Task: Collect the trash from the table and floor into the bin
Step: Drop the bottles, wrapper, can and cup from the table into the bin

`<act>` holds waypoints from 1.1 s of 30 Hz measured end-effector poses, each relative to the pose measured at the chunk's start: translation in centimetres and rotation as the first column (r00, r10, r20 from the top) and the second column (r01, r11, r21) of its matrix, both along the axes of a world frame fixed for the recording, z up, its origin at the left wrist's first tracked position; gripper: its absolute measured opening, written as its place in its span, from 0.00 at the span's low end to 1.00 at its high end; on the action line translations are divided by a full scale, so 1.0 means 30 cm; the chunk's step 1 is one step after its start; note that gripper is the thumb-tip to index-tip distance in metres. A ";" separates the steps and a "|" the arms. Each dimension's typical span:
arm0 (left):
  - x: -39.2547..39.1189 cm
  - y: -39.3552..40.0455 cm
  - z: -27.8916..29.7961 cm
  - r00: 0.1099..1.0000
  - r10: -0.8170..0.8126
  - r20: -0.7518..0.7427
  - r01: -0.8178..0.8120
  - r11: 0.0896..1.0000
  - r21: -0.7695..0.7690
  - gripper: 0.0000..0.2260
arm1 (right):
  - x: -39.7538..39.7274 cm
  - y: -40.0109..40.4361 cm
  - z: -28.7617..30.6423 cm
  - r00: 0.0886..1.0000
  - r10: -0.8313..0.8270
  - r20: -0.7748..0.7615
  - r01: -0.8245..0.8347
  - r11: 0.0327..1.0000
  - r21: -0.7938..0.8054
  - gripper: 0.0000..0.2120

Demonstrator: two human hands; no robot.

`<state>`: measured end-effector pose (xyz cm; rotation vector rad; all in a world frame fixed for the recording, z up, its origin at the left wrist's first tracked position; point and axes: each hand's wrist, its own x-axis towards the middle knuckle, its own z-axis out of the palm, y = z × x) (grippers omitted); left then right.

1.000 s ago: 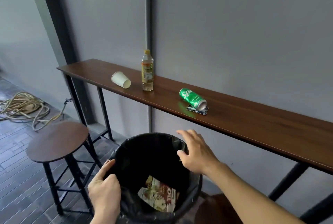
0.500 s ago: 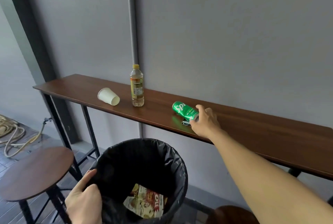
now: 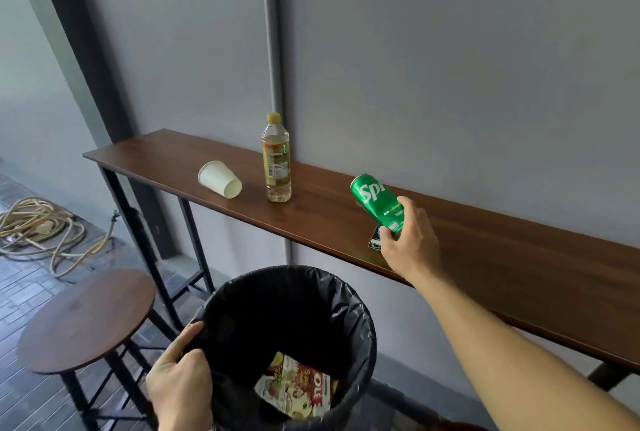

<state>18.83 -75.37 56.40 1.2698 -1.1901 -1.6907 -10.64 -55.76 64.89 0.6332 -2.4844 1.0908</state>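
Green can [image 3: 378, 201] gripped in right hand [image 3: 410, 243], tilted, raised just above table [image 3: 519, 264].

Right-hand fingers [image 3: 407, 203] wrapped around can's lower end; small dark flat item [image 3: 374, 243] lying on table just beneath. Left hand [image 3: 180, 382] closed on near rim of bin [image 3: 360, 319], pinching black liner. Printed wrapper [image 3: 298, 392] at bin bottom. White paper cup [image 3: 220, 179] on its side and upright bottle [image 3: 276, 158] further left on table, both well apart from can. Round stool [image 3: 86, 319] beside bin.
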 end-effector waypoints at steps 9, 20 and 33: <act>-0.042 -0.100 0.097 0.999 -0.023 0.049 0.022 0.999 0.035 0.28 | 0.432 -0.157 -0.098 0.887 0.386 0.255 -0.445 0.863 0.241 0.31; 0.060 -0.334 0.052 0.979 -0.192 0.067 0.189 0.981 0.039 0.28 | 0.595 -0.294 -0.130 0.927 0.161 0.340 -0.300 0.862 0.408 0.31; 0.047 -0.330 0.079 0.968 -0.209 0.136 0.216 0.976 -0.036 0.24 | 0.218 -0.084 0.072 0.922 -0.274 0.273 0.076 0.821 0.566 0.27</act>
